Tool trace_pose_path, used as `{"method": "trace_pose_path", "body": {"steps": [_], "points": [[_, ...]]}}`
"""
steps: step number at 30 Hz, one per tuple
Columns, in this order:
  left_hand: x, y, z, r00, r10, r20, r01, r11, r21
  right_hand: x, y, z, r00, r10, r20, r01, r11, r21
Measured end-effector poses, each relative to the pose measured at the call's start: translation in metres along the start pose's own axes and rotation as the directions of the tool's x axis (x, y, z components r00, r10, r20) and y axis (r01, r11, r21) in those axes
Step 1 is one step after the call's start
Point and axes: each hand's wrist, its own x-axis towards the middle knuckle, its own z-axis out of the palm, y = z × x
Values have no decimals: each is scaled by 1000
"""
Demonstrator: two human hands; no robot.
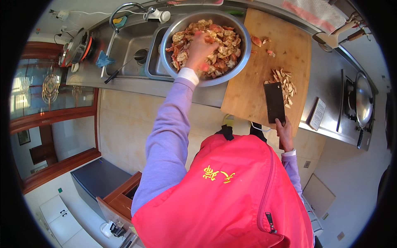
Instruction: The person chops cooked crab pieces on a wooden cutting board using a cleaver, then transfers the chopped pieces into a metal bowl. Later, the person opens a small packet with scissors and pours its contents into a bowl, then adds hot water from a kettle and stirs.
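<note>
My left hand (203, 51) reaches down into a large stainless steel bowl (245, 52) heaped with tan and reddish-orange food pieces (228, 38) that look like mushrooms. Its fingertips are partly lost among the pieces, so I cannot tell whether they grip any. In my right hand (285, 133) is the handle of a cleaver with a dark, broad blade (274, 102). The blade rests over the near right part of a wooden cutting board (248, 96), beside a pile of sliced strips (287, 86). A few loose pieces (256, 41) lie farther back on the board.
Left of the bowl is a steel sink (133, 46) with a faucet (130, 5), a long-handled strainer or ladle (124, 66) and a blue cloth (104, 59). On the right, a phone (318, 113) lies before a gas stove bearing a wok (363, 99). Utensils hang at the back right.
</note>
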Motion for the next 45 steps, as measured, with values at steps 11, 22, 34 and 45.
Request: {"method": "trace_pose_path", "body": {"steps": [11, 22, 34, 45], "points": [[-89, 40, 25, 936, 353, 6, -344, 908, 238, -7, -5, 3, 999, 2, -38, -1, 1000, 5], [-120, 7, -4, 907, 383, -176, -387, 922, 9, -13, 1, 9, 996, -38, -75, 33, 997, -66], [9, -37, -5, 952, 237, -193, -135, 894, 427, -17, -8, 11, 995, -32, -97, 21, 994, -106], [-39, -9, -25, 872, 390, -296, -354, 920, 171, -11, -3, 9, 995, -63, -80, 59, 997, -46]]}}
